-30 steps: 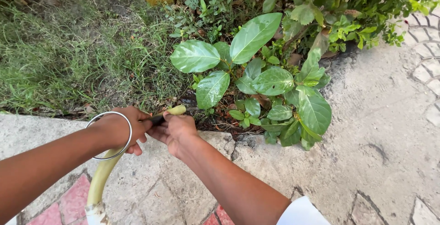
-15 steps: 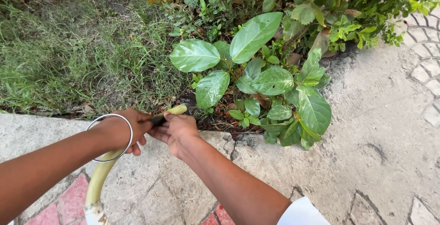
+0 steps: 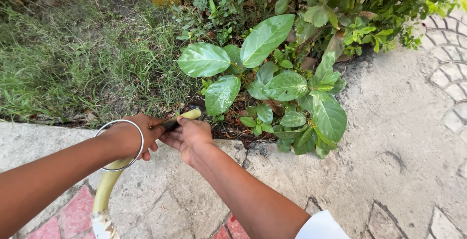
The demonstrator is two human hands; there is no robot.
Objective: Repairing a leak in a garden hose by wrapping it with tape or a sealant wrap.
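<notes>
Fingers (image 3: 168, 137) of both hands clenched on the yellow-green hose (image 3: 108, 185). Left hand (image 3: 138, 134) grips behind right hand (image 3: 189, 137). Large-leaved plant (image 3: 272, 83) at 1 o'clock.

My hands (image 3: 165, 134) meet on the hose (image 3: 108, 185) just before the big-leafed plant (image 3: 272, 83); grass (image 3: 73, 59) lies left of it, pavement (image 3: 404, 137) right.
</notes>
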